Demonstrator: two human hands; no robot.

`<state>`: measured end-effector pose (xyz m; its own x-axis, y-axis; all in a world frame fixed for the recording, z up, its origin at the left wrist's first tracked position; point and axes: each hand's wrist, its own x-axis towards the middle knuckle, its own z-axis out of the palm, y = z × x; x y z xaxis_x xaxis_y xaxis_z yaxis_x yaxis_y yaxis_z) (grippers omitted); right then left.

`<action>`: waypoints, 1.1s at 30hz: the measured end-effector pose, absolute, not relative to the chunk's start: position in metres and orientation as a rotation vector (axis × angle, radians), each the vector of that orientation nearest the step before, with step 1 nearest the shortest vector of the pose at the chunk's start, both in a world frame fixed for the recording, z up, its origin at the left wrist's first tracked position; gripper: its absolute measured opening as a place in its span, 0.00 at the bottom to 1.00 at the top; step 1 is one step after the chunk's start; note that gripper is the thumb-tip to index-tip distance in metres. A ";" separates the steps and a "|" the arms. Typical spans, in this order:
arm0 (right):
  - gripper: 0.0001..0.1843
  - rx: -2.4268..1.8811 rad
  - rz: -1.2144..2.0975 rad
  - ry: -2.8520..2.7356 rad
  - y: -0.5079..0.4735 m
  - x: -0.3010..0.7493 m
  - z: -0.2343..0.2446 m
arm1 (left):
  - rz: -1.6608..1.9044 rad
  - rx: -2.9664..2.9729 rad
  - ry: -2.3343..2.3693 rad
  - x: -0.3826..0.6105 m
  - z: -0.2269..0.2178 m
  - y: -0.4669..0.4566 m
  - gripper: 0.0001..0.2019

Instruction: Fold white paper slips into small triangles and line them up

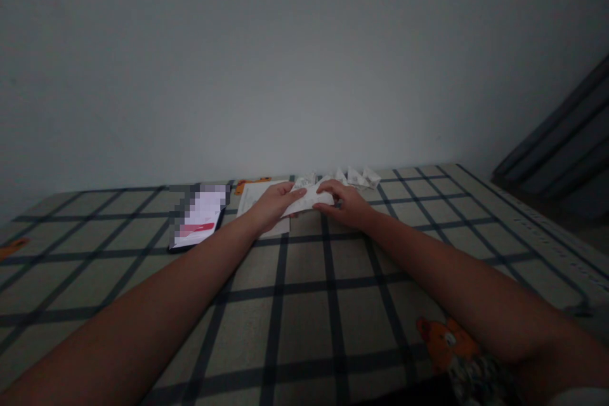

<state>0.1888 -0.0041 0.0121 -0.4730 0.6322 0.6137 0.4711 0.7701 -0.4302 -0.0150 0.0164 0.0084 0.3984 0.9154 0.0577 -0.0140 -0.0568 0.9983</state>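
Observation:
Between my two hands is a white piece of paper (pixel 307 200), held a little above the checked cloth. My left hand (pixel 275 204) grips its left end, thumb on top. The fingers and thumb of my right hand (pixel 343 202) pinch its right end. Faint marks show on the paper, too dim to read. Under and beside my left hand lie flat paper sheets (pixel 250 195). Just behind my hands stand several small folded paper pieces (pixel 356 177), partly hidden by my fingers.
A phone (pixel 200 216) with a lit screen, partly blurred out, lies left of the sheets. The checked cloth (pixel 304 304) with orange bear prints covers the surface up to a plain wall (pixel 304 63). Dark folded fabric (pixel 561 133) hangs at the right.

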 end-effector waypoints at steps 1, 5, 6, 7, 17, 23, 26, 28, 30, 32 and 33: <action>0.19 -0.846 0.245 -2.156 -0.004 0.189 0.013 | 0.949 1.409 0.878 -0.015 0.009 0.017 0.13; 0.15 -0.885 0.265 -2.219 -0.004 0.190 0.015 | 0.944 1.401 0.889 -0.016 0.006 0.018 0.15; 0.15 -0.882 0.283 -2.224 -0.003 0.190 0.015 | 0.940 1.407 0.884 -0.016 0.006 0.018 0.15; 0.15 -0.874 0.300 -2.224 -0.002 0.191 0.015 | 0.935 1.417 0.879 -0.016 0.005 0.018 0.15; 0.14 -0.893 0.341 -2.079 0.007 0.191 0.009 | 0.951 1.525 0.863 -0.012 0.009 0.013 0.20; 0.15 -1.013 0.359 -1.895 0.008 0.191 0.011 | 1.081 1.682 0.819 -0.010 0.013 0.000 0.33; 0.15 -1.017 0.409 -1.854 0.009 0.191 0.009 | 1.042 1.783 0.953 -0.010 0.012 -0.001 0.24; 0.15 -0.999 0.430 -1.849 0.010 0.191 0.008 | 1.030 1.799 1.014 -0.011 0.010 0.001 0.21; 0.14 -0.986 0.445 -1.846 0.010 0.190 0.008 | 1.034 1.820 1.026 -0.012 0.008 0.003 0.20; 0.14 -0.985 0.453 -1.832 0.009 0.190 0.009 | 1.056 1.832 1.031 -0.012 0.007 0.005 0.19; 0.14 -0.990 0.457 -1.824 0.008 0.189 0.010 | 1.077 1.825 1.034 -0.013 0.007 0.005 0.19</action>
<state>0.1894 0.0083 0.0099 -0.1949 0.7933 0.5768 0.4272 0.5980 -0.6781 -0.0126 0.0053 0.0065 0.3153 0.9023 0.2941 0.2573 -0.3795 0.8887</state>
